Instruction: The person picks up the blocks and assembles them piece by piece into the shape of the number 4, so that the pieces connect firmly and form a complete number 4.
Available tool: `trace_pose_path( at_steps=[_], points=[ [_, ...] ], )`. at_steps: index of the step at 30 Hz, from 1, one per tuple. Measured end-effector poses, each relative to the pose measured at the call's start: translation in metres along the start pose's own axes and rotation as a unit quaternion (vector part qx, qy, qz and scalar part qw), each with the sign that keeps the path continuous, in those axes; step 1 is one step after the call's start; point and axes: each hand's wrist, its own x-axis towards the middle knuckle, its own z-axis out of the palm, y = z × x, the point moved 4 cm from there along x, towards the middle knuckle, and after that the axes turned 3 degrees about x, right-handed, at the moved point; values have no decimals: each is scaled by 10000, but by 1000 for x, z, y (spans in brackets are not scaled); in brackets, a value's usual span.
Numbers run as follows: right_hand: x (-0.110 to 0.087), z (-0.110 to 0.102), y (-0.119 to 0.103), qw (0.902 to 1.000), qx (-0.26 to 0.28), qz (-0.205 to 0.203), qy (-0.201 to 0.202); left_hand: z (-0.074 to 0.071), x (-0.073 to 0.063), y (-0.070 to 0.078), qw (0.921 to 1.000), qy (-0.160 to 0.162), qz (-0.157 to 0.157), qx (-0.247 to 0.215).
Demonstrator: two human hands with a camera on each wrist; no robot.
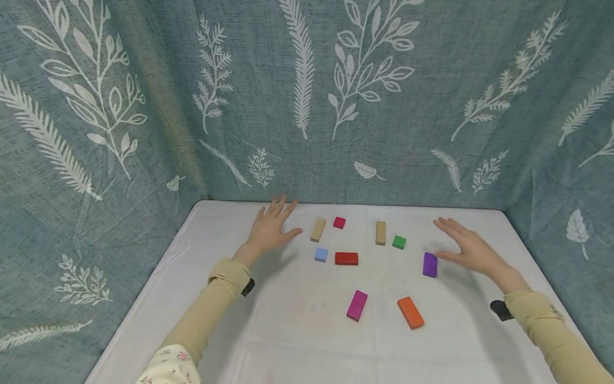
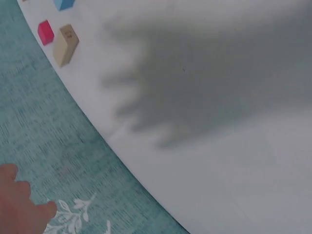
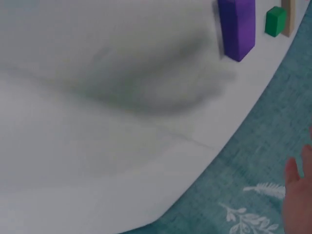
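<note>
Purple block (image 1: 430, 265), right fingers (image 1: 449, 230) outstretched nearby, left fingers (image 1: 289, 210) splayed

Smooth purple block (image 1: 429, 265), cloth backdrop (image 1: 261, 96).

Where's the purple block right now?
In the head view, the purple block lies on the right side of the white table, between the green block and the right hand.

Left grip (image 1: 270, 230) splayed, right grip (image 1: 472, 250) straight-fingered
</note>
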Motion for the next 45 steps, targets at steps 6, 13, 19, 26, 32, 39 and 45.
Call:
trace_pose_path(
  at_steps=[6, 13, 19, 26, 32, 39, 45],
  points=[
    [1, 13, -11, 9972, 580, -229, -402, 2, 1, 15, 9974, 56, 497, -522],
    [-1, 25, -25, 9943, 755, -491, -571, 5, 1, 33, 9899, -30, 871, -1116],
    [-4, 30, -34, 9913, 976, -613, -642, 11, -2, 46, 9841, -404, 1005, -1407],
    [-10, 35, -39, 9881, 1021, -601, -986, 18, -8, 61, 9774, -682, 1376, -1453],
    [-14, 41, -45, 9848, 1013, -679, -1233, 21, -14, 75, 9725, -845, 1623, -1444],
    [-16, 49, -55, 9759, 1254, -819, -1586, 28, -18, 91, 9650, -1060, 1821, -1563],
    [-19, 55, -58, 9688, 1384, -708, -1932, 36, -21, 105, 9556, -1427, 1824, -1824]
  ],
)
